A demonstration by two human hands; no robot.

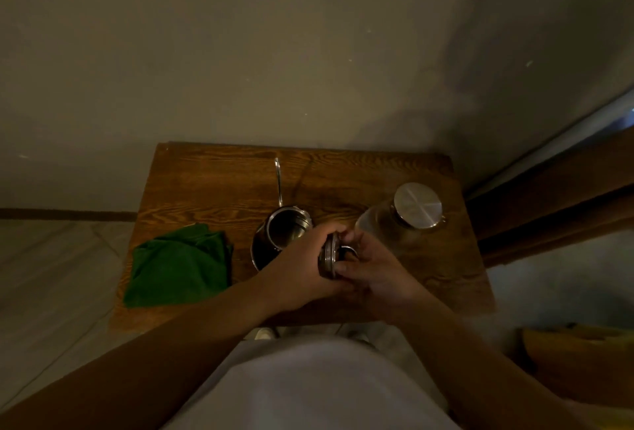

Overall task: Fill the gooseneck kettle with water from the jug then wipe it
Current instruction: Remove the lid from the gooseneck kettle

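Observation:
A steel gooseneck kettle stands open-topped in the middle of a small wooden table, its thin spout rising toward the wall. Its round metal lid is off and held on edge just right of the kettle, between my left hand and my right hand; both hands touch it. A clear glass jug with a flat metal cap stands at the right of the table, behind my right hand. A folded green cloth lies at the table's left front.
The table stands against a plain wall, with a dark wooden frame close on the right. Pale floor runs along the left. A yellowish object sits at the lower right.

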